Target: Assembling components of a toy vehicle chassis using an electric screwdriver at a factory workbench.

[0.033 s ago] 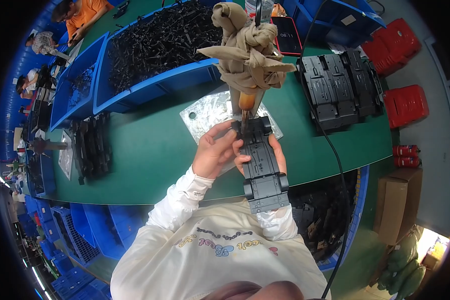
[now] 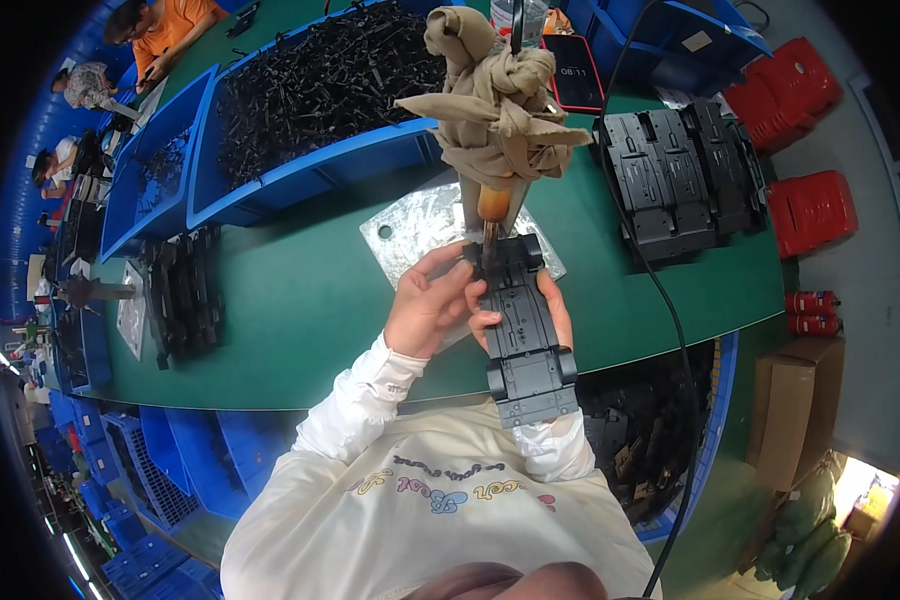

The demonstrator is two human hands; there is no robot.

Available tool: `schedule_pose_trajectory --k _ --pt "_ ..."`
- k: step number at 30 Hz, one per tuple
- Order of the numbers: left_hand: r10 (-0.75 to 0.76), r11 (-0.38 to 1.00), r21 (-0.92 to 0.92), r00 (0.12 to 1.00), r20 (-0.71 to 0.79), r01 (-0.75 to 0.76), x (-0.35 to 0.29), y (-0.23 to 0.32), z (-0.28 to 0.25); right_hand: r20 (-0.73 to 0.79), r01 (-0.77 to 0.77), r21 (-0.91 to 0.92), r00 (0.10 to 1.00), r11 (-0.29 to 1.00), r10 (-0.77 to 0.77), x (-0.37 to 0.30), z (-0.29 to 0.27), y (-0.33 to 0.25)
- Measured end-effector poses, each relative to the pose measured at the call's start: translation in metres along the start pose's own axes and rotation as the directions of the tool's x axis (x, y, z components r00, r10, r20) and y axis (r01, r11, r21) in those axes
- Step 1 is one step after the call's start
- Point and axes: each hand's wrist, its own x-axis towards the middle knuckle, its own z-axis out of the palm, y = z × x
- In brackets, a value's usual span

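A long black plastic chassis (image 2: 523, 320), like a toy car's base, is tilted up off the green table in front of me. My right hand (image 2: 557, 310) supports it from beneath, with fingers wrapped round both edges. At the far left corner, the bent fingers of my left hand (image 2: 422, 308) pinch its edge; any small part between them is hidden. An upright tool (image 2: 493, 205) with an amber collar and a metal tip comes down onto the chassis's far end, beside my left fingertips. Beige cloth (image 2: 500, 100) is knotted round the tool's upper part.
A scuffed metal plate (image 2: 405, 240) lies under the tool. Blue bins (image 2: 310, 175) of small black parts stand behind it. More black chassis (image 2: 670, 175) are lined up at right, near a phone (image 2: 573, 70). A black cable (image 2: 670, 300) hangs past the table's right side. Other people sit far left.
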Motion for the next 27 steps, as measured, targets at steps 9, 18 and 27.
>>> schedule_pose_trajectory --k 9,18,27 --pt "-0.045 0.999 -0.001 0.999 0.030 0.045 -0.001 0.000 -0.013 -0.031 0.008 0.023 0.999 1.000 -0.008 -0.005 0.000 0.004" --pt "-0.080 0.996 0.032 0.996 0.037 0.079 -0.018 0.004 -0.020 -0.022 -0.057 0.101 0.998 0.993 0.059 -0.018 -0.005 0.015" --pt "-0.021 0.999 0.049 0.999 -0.032 0.022 -0.019 0.002 -0.031 -0.138 -0.132 -0.251 0.985 0.959 0.100 -0.021 0.001 0.011"
